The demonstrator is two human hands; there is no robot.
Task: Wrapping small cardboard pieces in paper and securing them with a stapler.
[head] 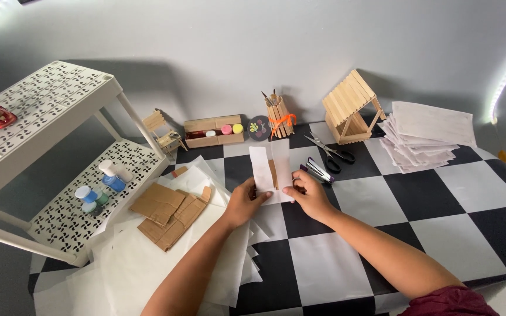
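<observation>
Both my hands hold a white paper piece upright over the checkered table. The paper has two tall flaps with a slot between them, and a brown strip shows in the slot. My left hand pinches its lower left edge. My right hand grips the lower right edge, fingers curled on it.
Translucent paper sheets and brown cardboard pieces lie left. Black scissors, a stick house, a brush holder, a small box of paint pots and a paper stack stand behind. A white rack holds bottles.
</observation>
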